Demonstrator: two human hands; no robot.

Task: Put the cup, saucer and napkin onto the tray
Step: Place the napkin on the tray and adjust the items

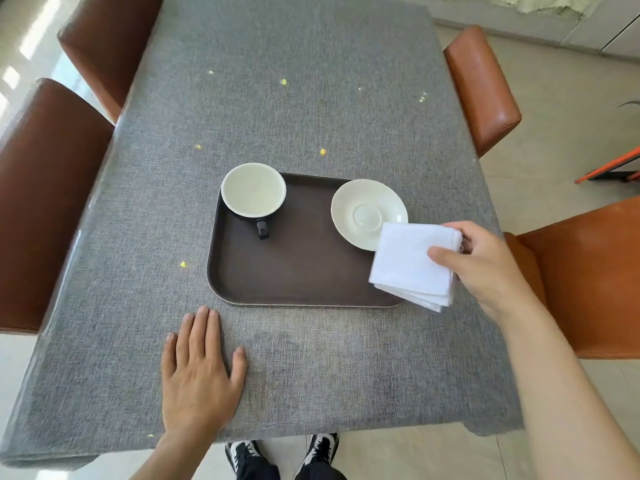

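Note:
A dark brown tray point(298, 271) lies in the middle of the grey table. A cup point(253, 190), white inside and black outside, stands in the tray's far left corner with its handle pointing toward me. A white saucer point(363, 207) rests in the far right corner. My right hand point(485, 268) pinches a folded white napkin point(414, 263) by its right edge; the napkin hangs over the tray's right side and covers part of the saucer's near rim. My left hand point(199, 372) lies flat on the tablecloth in front of the tray, holding nothing.
The table point(277, 98) wears a grey cloth point(104, 306) that hangs over its near edge. Brown leather chairs stand at the left point(45, 202) and at the right point(481, 88), another at the near right point(588, 271). My shoes point(280, 452) show below the table edge.

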